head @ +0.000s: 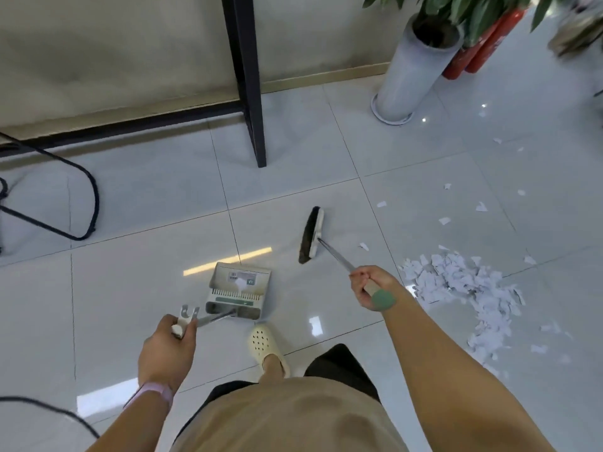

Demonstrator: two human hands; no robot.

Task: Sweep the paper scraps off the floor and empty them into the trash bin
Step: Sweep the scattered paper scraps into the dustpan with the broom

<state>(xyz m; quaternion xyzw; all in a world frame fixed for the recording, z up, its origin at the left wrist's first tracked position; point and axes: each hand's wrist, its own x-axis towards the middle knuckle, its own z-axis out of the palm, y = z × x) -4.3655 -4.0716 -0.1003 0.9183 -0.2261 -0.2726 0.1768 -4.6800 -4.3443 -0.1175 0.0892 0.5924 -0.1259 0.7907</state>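
My left hand [169,349] grips the handle of a grey-white dustpan [239,290], which stands on the tiled floor just ahead of my foot. My right hand [370,285] grips the metal handle of a broom near its green end cap. The broom head [311,234], dark bristles on a white block, rests on the floor ahead of me, left of the scraps. A dense pile of white paper scraps [456,282] lies at my right, with looser scraps [481,207] scattered farther out. No trash bin is in view.
A black metal table leg [251,93] and frame stand ahead by the wall. A tall white planter [411,73] with a green plant and red fire extinguishers [479,50] sit at the back right. A black chair base [65,197] and cable lie at the left.
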